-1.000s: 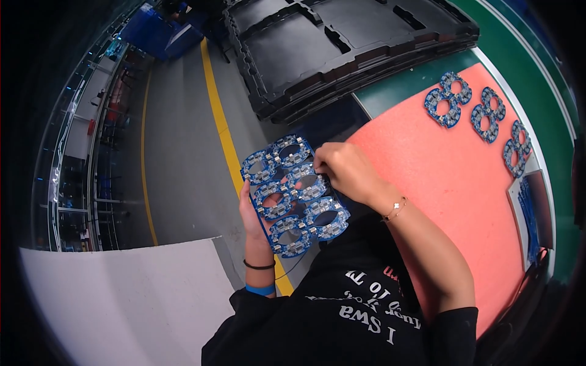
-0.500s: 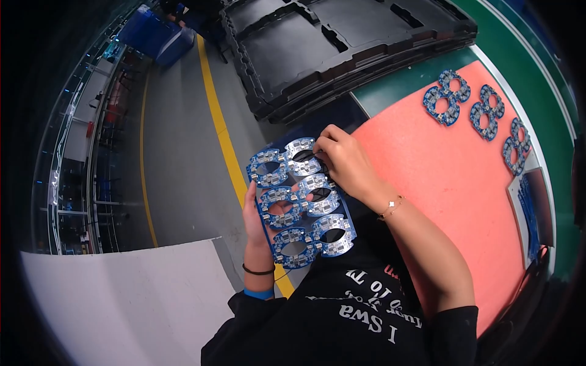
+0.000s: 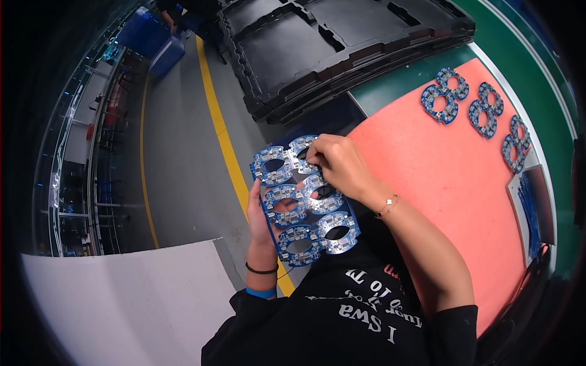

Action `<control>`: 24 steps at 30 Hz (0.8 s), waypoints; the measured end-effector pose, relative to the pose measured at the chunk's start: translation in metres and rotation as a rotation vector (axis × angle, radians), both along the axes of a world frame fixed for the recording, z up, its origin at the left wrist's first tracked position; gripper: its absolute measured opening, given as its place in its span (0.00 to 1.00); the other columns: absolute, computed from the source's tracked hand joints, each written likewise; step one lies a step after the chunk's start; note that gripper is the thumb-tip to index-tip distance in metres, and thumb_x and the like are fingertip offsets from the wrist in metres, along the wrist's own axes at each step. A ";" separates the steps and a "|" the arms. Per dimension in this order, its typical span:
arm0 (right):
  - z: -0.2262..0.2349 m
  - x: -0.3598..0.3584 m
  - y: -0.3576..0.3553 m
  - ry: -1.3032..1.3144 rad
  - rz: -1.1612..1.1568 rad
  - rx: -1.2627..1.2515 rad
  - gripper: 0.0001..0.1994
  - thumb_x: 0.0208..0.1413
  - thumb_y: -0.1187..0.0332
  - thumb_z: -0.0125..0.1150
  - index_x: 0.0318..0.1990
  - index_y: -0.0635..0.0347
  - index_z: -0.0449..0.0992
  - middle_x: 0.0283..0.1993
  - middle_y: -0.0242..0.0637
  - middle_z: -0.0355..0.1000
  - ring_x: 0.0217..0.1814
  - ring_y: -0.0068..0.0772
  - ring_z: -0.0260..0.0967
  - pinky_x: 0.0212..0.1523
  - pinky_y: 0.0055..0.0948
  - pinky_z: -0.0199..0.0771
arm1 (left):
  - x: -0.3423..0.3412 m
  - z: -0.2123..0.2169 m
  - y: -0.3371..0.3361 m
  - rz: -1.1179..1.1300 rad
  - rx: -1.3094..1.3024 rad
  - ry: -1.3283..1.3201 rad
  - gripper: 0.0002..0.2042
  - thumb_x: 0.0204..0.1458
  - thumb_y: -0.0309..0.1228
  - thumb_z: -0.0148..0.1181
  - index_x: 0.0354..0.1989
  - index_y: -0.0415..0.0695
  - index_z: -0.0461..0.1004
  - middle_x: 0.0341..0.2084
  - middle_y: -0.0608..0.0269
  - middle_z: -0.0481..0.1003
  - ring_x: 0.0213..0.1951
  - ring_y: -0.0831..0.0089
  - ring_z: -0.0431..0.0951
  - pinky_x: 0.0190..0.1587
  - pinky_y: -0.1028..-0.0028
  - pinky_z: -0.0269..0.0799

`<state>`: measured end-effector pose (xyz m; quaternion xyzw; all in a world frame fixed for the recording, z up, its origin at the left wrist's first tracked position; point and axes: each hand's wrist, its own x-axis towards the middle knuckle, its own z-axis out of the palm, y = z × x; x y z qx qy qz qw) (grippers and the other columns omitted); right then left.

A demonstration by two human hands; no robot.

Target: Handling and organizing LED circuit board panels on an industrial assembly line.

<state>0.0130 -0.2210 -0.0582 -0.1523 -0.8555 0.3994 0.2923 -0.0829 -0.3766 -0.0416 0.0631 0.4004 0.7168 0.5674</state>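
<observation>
One blue circuit-board panel [image 3: 300, 196], made of six joined rings in two columns of three, is held tilted between the person's two bare hands, in front of a black shirt [image 3: 342, 293] with white print. The left hand [image 3: 259, 218] grips the panel at its left side, thumb along the edge and fingers behind; parts of them show through the ring openings. The right hand [image 3: 339, 163] reaches across to the panel's upper right ring, its thumb and bent fingers drawn together there. Whether these fingertips pinch the ring or only touch it, I cannot tell.

A thin bracelet [image 3: 387, 207] circles the right wrist; a black band [image 3: 261, 268] and a blue band [image 3: 261, 293] circle the left. To the right of the right hand spreads a pink mat [image 3: 427, 183]. On its far right part, well apart from both hands, lie three two-ring boards [image 3: 486, 110], side by side in a slanting row. Nearer the person along that edge, a shallow container [image 3: 530, 213] holds blue strips. Beyond the hands stand stacked black trays [image 3: 287, 55]. Left of the left hand, a yellow line [image 3: 220, 116] runs along a grey floor [image 3: 180, 152]; nearer the person is a white surface [image 3: 122, 299].
</observation>
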 end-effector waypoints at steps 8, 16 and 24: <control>-0.006 -0.009 0.001 0.191 -0.178 -0.102 0.06 0.43 0.81 0.56 0.31 0.66 0.73 0.30 0.40 0.69 0.30 0.37 0.69 0.29 0.28 0.69 | 0.002 -0.002 -0.004 -0.028 0.008 -0.050 0.27 0.57 0.47 0.26 0.55 0.40 0.58 0.43 0.48 0.71 0.43 0.50 0.73 0.41 0.58 0.73; -0.003 -0.005 0.005 -0.001 -0.105 -0.189 0.05 0.42 0.80 0.58 0.30 0.67 0.73 0.35 0.42 0.68 0.31 0.35 0.70 0.31 0.26 0.71 | 0.004 -0.004 -0.008 -0.047 0.006 -0.028 0.27 0.57 0.47 0.25 0.56 0.39 0.56 0.43 0.46 0.70 0.44 0.49 0.72 0.44 0.53 0.71; -0.008 -0.004 -0.002 0.078 0.007 0.025 0.04 0.42 0.78 0.57 0.28 0.64 0.73 0.33 0.38 0.68 0.32 0.40 0.68 0.31 0.30 0.68 | 0.010 -0.006 -0.004 -0.064 0.002 -0.060 0.27 0.57 0.45 0.25 0.56 0.37 0.56 0.45 0.44 0.68 0.44 0.49 0.72 0.46 0.54 0.70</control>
